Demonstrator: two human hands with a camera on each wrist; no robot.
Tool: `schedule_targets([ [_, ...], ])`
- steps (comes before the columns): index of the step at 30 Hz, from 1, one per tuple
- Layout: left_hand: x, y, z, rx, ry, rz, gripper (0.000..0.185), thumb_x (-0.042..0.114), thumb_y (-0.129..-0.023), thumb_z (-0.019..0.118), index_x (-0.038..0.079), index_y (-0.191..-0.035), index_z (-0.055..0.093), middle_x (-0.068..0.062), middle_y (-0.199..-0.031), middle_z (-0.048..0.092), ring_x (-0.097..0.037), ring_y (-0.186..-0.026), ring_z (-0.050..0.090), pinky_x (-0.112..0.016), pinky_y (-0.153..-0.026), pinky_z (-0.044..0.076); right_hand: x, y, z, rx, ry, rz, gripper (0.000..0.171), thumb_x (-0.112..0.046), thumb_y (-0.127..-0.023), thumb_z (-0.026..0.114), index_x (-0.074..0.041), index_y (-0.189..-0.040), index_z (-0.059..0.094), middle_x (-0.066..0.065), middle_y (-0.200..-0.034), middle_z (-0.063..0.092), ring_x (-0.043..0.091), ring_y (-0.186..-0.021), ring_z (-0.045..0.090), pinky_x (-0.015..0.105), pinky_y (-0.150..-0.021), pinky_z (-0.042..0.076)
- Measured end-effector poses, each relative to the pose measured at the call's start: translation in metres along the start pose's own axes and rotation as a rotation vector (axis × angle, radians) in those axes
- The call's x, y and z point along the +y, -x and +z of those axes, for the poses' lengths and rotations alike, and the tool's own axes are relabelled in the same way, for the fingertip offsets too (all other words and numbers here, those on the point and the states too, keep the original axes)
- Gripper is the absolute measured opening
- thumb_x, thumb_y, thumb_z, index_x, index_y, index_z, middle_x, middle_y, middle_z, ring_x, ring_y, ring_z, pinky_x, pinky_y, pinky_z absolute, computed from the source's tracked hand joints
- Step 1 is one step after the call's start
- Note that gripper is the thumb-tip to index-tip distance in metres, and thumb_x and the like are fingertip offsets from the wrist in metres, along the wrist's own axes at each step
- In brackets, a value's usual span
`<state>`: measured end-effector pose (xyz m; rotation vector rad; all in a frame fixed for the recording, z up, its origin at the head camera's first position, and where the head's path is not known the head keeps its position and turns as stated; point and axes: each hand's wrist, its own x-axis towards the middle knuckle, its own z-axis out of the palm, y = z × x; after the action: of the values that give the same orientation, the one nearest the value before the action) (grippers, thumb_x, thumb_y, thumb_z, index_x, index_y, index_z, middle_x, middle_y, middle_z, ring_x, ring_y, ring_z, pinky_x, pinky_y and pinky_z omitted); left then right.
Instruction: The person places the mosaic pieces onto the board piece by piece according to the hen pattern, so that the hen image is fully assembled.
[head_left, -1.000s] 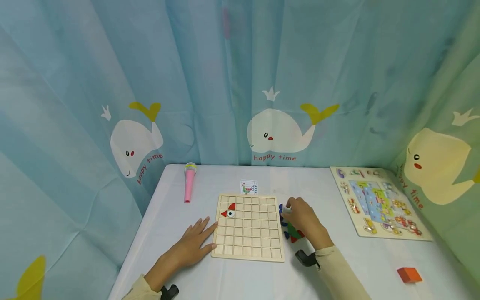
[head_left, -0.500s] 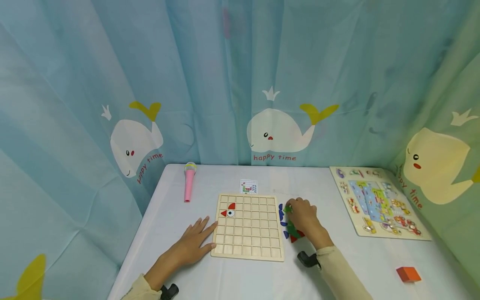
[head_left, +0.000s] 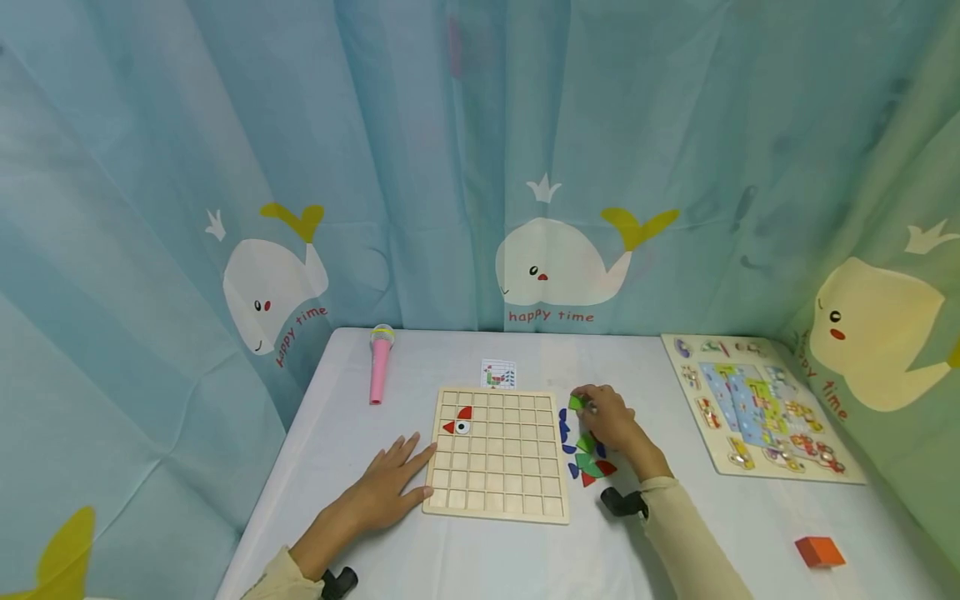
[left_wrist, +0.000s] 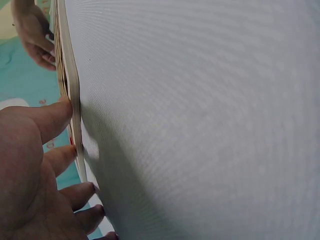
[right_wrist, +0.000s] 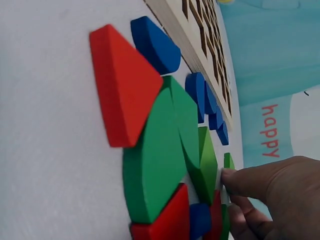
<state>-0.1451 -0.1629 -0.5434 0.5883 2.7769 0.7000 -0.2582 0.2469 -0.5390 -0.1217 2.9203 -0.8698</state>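
My left hand [head_left: 382,493] lies with spread fingers at the left edge of the wooden grid board [head_left: 498,468]; its thumb [left_wrist: 56,117] touches the rim in the left wrist view. On the board sit a red quarter-round block [head_left: 465,412], a red triangle block [head_left: 448,427] and an eye tile [head_left: 462,427]. Right of the board, my right hand [head_left: 609,418] pinches a light green block [head_left: 576,402] at the far end of the loose pieces. In the right wrist view, a red triangle block [right_wrist: 122,85], a large green block [right_wrist: 157,160] and several blue blocks [right_wrist: 155,45] lie nearby.
A small picture card [head_left: 498,374] lies behind the board. To the left is a pink toy microphone [head_left: 379,367]. A picture puzzle board [head_left: 705,417] stands at the right, with an orange block [head_left: 819,552] nearer the front.
My right hand has moved slightly away toward the back, with the light green block at its fingertips. More of the green and red pieces now show beneath it. My left hand has stayed put.
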Motion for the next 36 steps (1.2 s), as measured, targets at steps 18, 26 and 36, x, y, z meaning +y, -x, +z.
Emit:
schedule_targets([
  [18, 0.004, 0.001, -0.004, -0.007, -0.002, -0.012, 0.065, 0.040, -0.107, 0.062, 0.018, -0.164, 0.041, -0.018, -0.172, 0.029, -0.046, -0.159, 0.022, -0.068, -0.125, 0.020, -0.004, -0.005, 0.008, 0.047, -0.013, 0.008, 0.032, -0.009, -0.104, 0.064, 0.003, -0.133, 0.062, 0.028, -0.134, 0.057, 0.044, -0.124, 0.055, 0.065, -0.100, 0.037],
  [26, 0.003, 0.001, -0.003, -0.009, 0.003, -0.008, 0.065, 0.040, -0.107, 0.062, 0.018, -0.164, 0.041, -0.018, -0.172, 0.030, -0.046, -0.159, 0.022, -0.069, -0.125, 0.021, -0.010, -0.007, 0.012, 0.084, -0.010, -0.022, 0.032, -0.010, -0.105, 0.063, 0.006, -0.132, 0.061, 0.029, -0.133, 0.057, 0.046, -0.126, 0.053, 0.068, -0.105, 0.036],
  [36, 0.002, 0.001, -0.004, -0.018, 0.006, -0.007, 0.066, 0.042, -0.107, 0.061, 0.019, -0.164, 0.040, -0.017, -0.172, 0.029, -0.045, -0.160, 0.022, -0.068, -0.126, 0.020, -0.050, 0.001, 0.027, 0.075, -0.023, -0.129, 0.028, -0.007, -0.104, 0.066, 0.004, -0.130, 0.064, 0.027, -0.128, 0.059, 0.044, -0.120, 0.057, 0.065, -0.100, 0.042],
])
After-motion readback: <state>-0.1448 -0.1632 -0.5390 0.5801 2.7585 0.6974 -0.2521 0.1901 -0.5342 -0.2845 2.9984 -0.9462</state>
